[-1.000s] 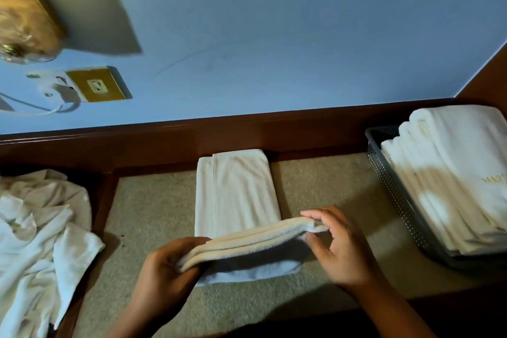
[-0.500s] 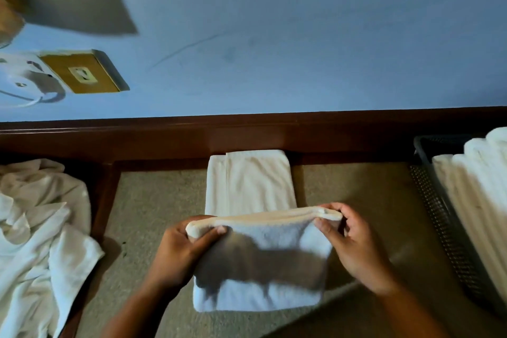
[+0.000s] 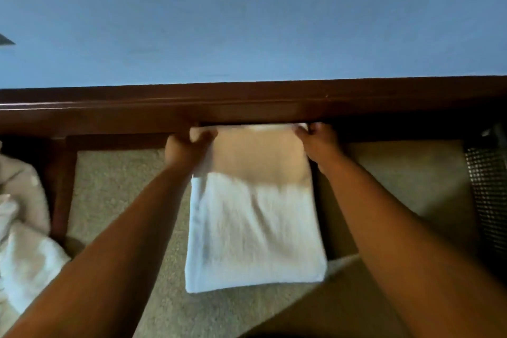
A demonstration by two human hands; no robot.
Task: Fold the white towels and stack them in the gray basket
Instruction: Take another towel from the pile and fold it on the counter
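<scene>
Far left of frame: a heap of loose towels (image 3: 24, 250) lay crumpled and unfolded at the edge, well apart from the work.

Centre left: the left hand (image 3: 186, 149) had its fingers curled round the upper left corner of the folded towel (image 3: 255, 230); the grasp was closed on cloth; blur hid the finer lie of the fingers.

Centre: the folded towel lay flat and doubled on the beige surface (image 3: 115, 200); its long axis ran from the lower centre of the frame up to the wooden rail (image 3: 109, 112); its upper edge met the rail; its lower edge was a rounded fold.

Centre right: the right hand (image 3: 318, 145) pinched the upper right corner in like manner; both hands thus held the same upper edge, one at each end, with the body of the cloth lying below them in the frame.

Far right: the gray basket (image 3: 487, 200) showed only as a strip of mesh wall; its contents were out of view.

Finding: the basket lay to the right of the towel, across its short axis; the right hand was the nearer; in my judgement the fold wanted settling or halving once more, then a carry rightward, the left hand following across.

Surface: short-piled, matt, partly in shadow; warm light fell across the towel's upper half.

Room: a plain blue wall (image 3: 247, 22) filled the upper frame above the rail.
</scene>
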